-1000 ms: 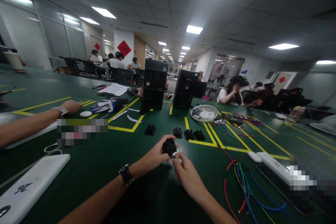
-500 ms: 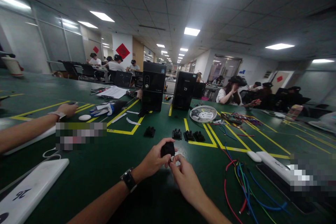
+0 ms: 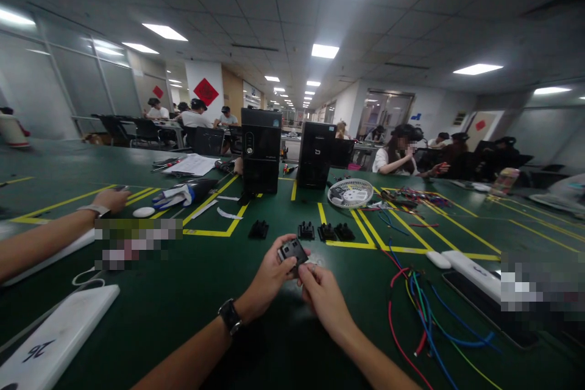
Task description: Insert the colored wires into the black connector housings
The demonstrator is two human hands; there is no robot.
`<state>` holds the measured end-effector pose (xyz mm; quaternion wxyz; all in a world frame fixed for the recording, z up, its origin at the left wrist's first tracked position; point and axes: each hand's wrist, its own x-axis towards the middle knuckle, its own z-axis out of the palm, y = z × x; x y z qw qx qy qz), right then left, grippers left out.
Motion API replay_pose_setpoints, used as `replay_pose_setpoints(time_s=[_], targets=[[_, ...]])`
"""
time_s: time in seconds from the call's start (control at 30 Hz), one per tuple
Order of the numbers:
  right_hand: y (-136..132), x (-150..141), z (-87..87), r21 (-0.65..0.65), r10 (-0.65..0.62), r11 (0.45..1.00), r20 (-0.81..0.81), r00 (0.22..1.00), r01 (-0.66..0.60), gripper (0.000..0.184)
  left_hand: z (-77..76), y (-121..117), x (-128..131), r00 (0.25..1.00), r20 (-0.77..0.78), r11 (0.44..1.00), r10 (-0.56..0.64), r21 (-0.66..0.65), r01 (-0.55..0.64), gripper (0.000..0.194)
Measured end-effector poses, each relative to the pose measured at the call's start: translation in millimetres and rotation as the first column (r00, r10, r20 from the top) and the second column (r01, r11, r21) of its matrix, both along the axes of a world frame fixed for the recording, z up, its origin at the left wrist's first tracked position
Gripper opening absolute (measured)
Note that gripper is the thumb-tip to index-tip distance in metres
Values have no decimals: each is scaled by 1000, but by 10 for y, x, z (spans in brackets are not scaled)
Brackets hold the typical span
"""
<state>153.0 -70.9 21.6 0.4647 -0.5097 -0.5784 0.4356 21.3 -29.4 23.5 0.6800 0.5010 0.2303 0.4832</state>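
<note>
My left hand (image 3: 269, 274) is closed around a small black plastic part (image 3: 294, 250), which has square holes in the face turned up. At the part's lower right edge, the thumb and fingers of my right hand (image 3: 323, 297) are pinched together. What they hold, if anything, is too small to make out. Just beyond my hands, several black plastic parts with upright prongs stand on the green table (image 3: 205, 292): one by itself (image 3: 259, 230) on the left and a row (image 3: 306, 231) to its right.
Two black computer towers (image 3: 260, 152) stand ahead. A white round basket (image 3: 350, 194) and loose coloured wires (image 3: 423, 311) lie to the right. On the left are a co-worker's hand (image 3: 113, 200), a glove (image 3: 176, 196) and a white power bank (image 3: 59, 338). Yellow tape marks the table.
The black part in my left hand has been turned, so its face with square holes now shows. My right fingers stay pinched at its edge. The view has shifted slightly.
</note>
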Motion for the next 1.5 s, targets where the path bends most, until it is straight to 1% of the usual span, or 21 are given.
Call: replay_pose_setpoints(time_s=[0.17,0.27,0.37,0.43,0.53,0.6,0.7,0.83,1.0,1.13,1.3,1.4,1.5], targets=[[11,-6,33,66,-83,995,82,993,77,39,-63,-19,115,991,130,995,20,-104,-6,50],[6,-8,45,75,-95,993,105,990,88,41,-76,-29,151,988,149,992,40,-128,-21,49],[6,-2,44,64,-90,994,98,991,84,44,-40,-52,147,990,139,993,36,-121,-19,49],[11,5,33,32,-78,997,73,994,76,45,-3,-67,129,990,134,993,37,-113,-22,51],[24,23,4,-43,-14,999,-4,1000,14,45,44,-74,94,993,117,996,34,-91,-23,55],[28,37,-15,-59,39,997,-56,998,-42,43,63,-73,73,995,100,997,23,-77,-15,55],[17,57,-29,-22,69,997,-80,994,-71,41,81,-78,57,995,97,999,12,-53,-7,55],[-24,83,-10,31,58,998,-16,998,-57,38,104,-109,54,993,120,1000,-8,-28,12,53],[-70,108,22,90,13,996,67,998,-19,38,132,-145,55,988,143,996,-60,-54,69,54],[-80,115,6,139,-35,990,105,994,20,36,154,-164,59,983,160,990,-84,-95,100,53],[-81,111,-26,123,-42,992,118,992,28,38,165,-180,60,990,125,993,-68,-92,79,57],[-97,106,-23,116,-17,993,99,995,6,39,150,-170,63,993,108,996,-51,-67,59,61],[-120,103,-7,107,26,994,46,999,-31,39,133,-152,61,995,91,998,-31,-45,35,61]])
